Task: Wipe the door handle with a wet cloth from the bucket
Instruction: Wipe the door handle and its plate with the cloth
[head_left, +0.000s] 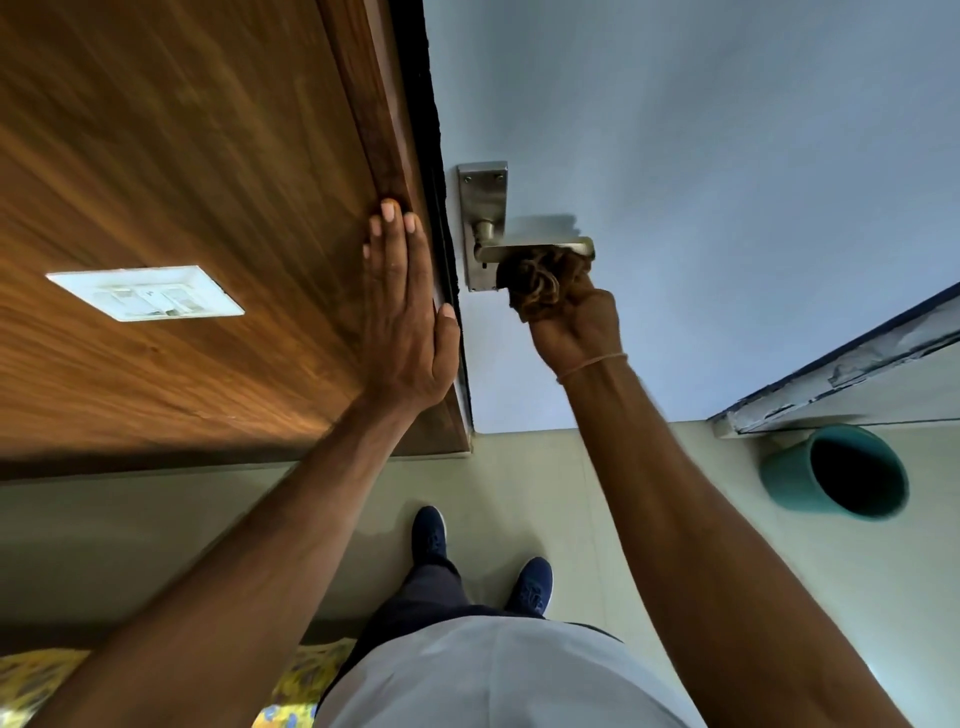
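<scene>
A metal lever door handle (524, 250) on a steel backplate (483, 192) is fixed to a pale blue door. My right hand (576, 325) is shut on a bunched brown cloth (537, 283) and presses it against the underside of the lever. My left hand (408, 312) lies flat, fingers together, on the wooden door frame beside the door's edge. A teal bucket (795, 480) stands on the floor at the right, its inside dark.
A wood-grain wall panel (182, 182) with a white switch plate (148, 292) fills the left. A worn ledge (852, 371) juts out above the bucket. My two dark shoes (430, 532) stand on the pale floor tiles. Yellow patterned fabric (296, 680) lies at bottom left.
</scene>
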